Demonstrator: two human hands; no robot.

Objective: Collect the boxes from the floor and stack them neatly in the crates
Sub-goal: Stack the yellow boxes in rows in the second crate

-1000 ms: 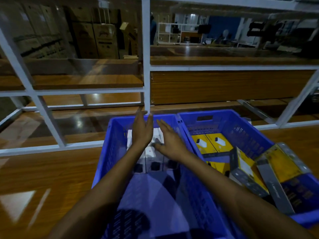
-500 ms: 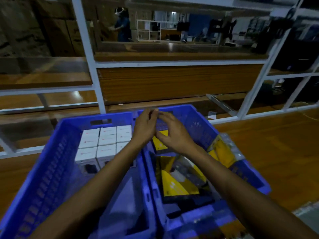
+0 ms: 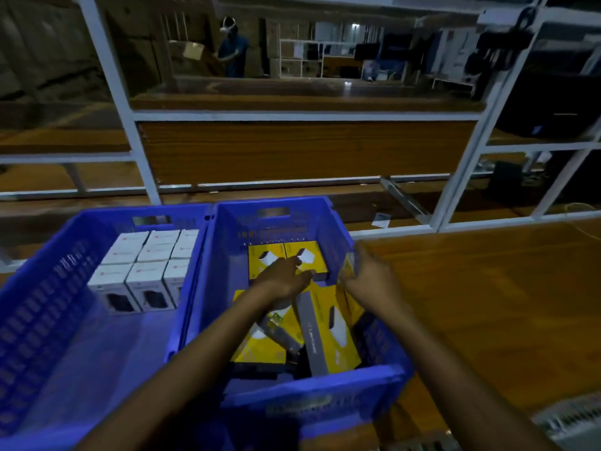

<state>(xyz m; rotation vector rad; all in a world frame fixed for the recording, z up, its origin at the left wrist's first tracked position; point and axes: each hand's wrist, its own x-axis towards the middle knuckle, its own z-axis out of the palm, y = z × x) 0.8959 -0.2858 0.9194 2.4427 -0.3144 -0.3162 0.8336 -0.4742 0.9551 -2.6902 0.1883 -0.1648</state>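
Note:
Two blue crates stand side by side on the wooden floor. The left crate holds several white boxes stacked in neat rows at its far end. The right crate holds yellow boxes: two lie flat at the far end, others lie loosely tilted nearer me. My left hand reaches into the right crate, fingers stretched over the flat yellow boxes. My right hand grips a yellow box standing against the crate's right wall.
A white metal shelf frame with wooden boards rises right behind the crates. Open wooden floor lies to the right. A person carrying a cardboard box stands far back. A grey grille shows at bottom right.
Both hands moved from the left crate's white boxes across to the right crate. My view swung right. The right hand now grips a yellow box at the crate's right wall.

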